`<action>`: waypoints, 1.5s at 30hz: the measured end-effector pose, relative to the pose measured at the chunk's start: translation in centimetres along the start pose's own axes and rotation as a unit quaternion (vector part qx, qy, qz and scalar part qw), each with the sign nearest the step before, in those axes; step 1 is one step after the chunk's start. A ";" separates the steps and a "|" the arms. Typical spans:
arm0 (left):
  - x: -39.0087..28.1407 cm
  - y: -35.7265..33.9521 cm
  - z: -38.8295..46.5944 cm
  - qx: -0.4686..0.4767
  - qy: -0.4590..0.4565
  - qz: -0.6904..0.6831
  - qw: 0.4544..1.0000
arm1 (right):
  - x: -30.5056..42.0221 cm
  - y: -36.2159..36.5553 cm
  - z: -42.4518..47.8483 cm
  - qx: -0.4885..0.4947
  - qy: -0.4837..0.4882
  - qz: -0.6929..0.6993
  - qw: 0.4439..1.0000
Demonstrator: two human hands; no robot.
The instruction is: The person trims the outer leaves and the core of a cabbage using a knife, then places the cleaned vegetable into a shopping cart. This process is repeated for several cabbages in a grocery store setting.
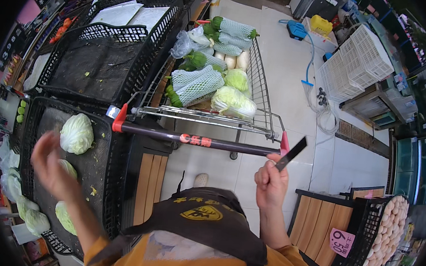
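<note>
My left hand [54,167], blurred, hovers over the black mesh-lined produce crate on my left, with nothing visible in it. Just beyond its fingertips lies a pale napa cabbage [77,133]. Two more pieces of cabbage sit in this crate, a small one [68,168] partly behind my hand and a larger one [66,216] partly hidden by my forearm. My right hand [272,182] grips a short knife with a dark, square-ended blade [293,152], raised near the right end of the shopping cart's handlebar [153,133].
Ahead stands the wire cart [263,84] with net-wrapped green vegetables [198,83], white radishes [230,61] and napa cabbages [234,102]. Another black crate [90,71] adjoins mine. To the right are a crate of eggs [387,229], stacked white baskets [365,58] and a blue hose [311,58] on the floor.
</note>
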State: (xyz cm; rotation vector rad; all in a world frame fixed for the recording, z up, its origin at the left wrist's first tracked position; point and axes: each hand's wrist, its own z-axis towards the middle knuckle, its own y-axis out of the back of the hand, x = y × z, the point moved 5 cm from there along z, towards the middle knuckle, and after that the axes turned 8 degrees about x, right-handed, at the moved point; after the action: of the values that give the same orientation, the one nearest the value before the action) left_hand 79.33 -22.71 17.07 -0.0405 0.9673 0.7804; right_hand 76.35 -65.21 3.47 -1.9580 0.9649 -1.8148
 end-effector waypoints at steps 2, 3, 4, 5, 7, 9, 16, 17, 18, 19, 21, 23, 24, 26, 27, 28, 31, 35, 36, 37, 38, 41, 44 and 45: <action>-2.7 -13.4 1.0 0.275 0.044 -0.204 0.939 | 2.5 0.7 1.9 0.011 0.008 0.009 1.000; -3.3 -18.7 1.1 0.383 0.030 -0.208 0.900 | 3.5 1.3 2.9 0.008 0.006 0.008 1.000; -3.1 -23.5 0.9 0.454 0.014 -0.108 0.884 | 4.4 2.0 3.9 0.004 0.006 -0.007 1.000; -3.2 -28.3 0.4 0.491 -0.118 -0.020 0.863 | 5.2 2.8 5.0 0.001 0.010 -0.024 1.000; -2.4 -36.9 -2.1 0.562 -0.214 0.040 0.798 | 6.1 4.8 7.2 -0.023 0.008 -0.042 0.999; -0.6 -43.8 -5.7 0.633 -0.257 0.107 0.722 | 6.9 7.2 9.3 -0.028 -0.009 -0.058 0.998; 7.7 -58.6 -17.3 0.783 -0.298 0.322 0.441 | 11.2 15.3 17.3 0.004 -0.103 -0.062 0.993; 8.6 -59.3 -17.8 0.784 -0.302 0.335 0.428 | 12.3 16.6 18.3 0.000 -0.103 -0.072 0.992; 9.2 -60.0 -18.2 0.787 -0.301 0.345 0.413 | 13.4 18.0 19.2 -0.001 -0.095 -0.071 0.993; 8.5 -60.6 -18.1 0.801 -0.286 0.356 0.387 | 14.3 19.4 19.7 -0.009 -0.093 -0.071 0.993; 7.3 -60.7 -18.0 0.828 -0.247 0.379 0.331 | 15.7 22.0 20.7 -0.029 -0.096 -0.062 0.993; 7.9 -61.0 -18.3 0.821 -0.253 0.375 0.349 | 16.3 24.5 21.6 -0.055 -0.107 -0.046 0.992; 8.0 -61.2 -18.1 0.814 -0.259 0.376 0.359 | 16.6 25.2 22.0 -0.059 -0.106 -0.035 0.992; 8.1 -61.1 -18.3 0.818 -0.251 0.385 0.346 | 16.9 25.9 22.5 -0.061 -0.116 -0.042 0.990; 8.0 -61.1 -18.3 0.817 -0.250 0.393 0.341 | 17.0 26.0 22.9 -0.061 -0.118 -0.043 0.990; 8.0 -61.0 -18.3 0.820 -0.241 0.398 0.334 | 17.1 26.0 23.3 -0.052 -0.118 -0.043 0.991; 6.5 -59.8 -17.1 0.809 -0.252 0.370 0.381 | 17.3 26.0 23.6 -0.033 -0.122 -0.047 0.991; 4.4 -56.9 -14.2 0.801 -0.272 0.298 0.443 | 17.2 25.7 24.6 -0.008 -0.136 -0.057 0.989; 2.5 -56.0 -13.0 0.789 -0.265 0.269 0.484 | 16.9 25.5 24.6 -0.003 -0.144 -0.056 0.988; 1.8 -55.3 -12.1 0.767 -0.249 0.243 0.539 | 16.7 25.2 24.8 0.007 -0.148 -0.062 0.987; 1.3 -54.4 -11.1 0.741 -0.232 0.216 0.592 | 16.6 24.7 25.2 0.017 -0.152 -0.068 0.986; -2.2 -51.6 -8.0 0.667 -0.124 0.172 0.714 | 16.3 22.4 25.3 0.051 -0.170 -0.069 0.982; -5.5 -47.4 -4.7 0.534 -0.016 0.095 0.840 | 15.4 19.5 24.4 0.101 -0.183 -0.068 0.976; -6.4 -45.5 -4.1 0.475 -0.002 0.057 0.878 | 15.0 18.1 23.4 0.127 -0.211 -0.042 0.968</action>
State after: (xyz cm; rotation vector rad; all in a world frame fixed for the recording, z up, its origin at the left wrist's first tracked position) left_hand 102.14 -61.21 5.79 0.8820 1.2708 0.3383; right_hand 93.70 -93.30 -0.16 -2.1164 0.4962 -1.3893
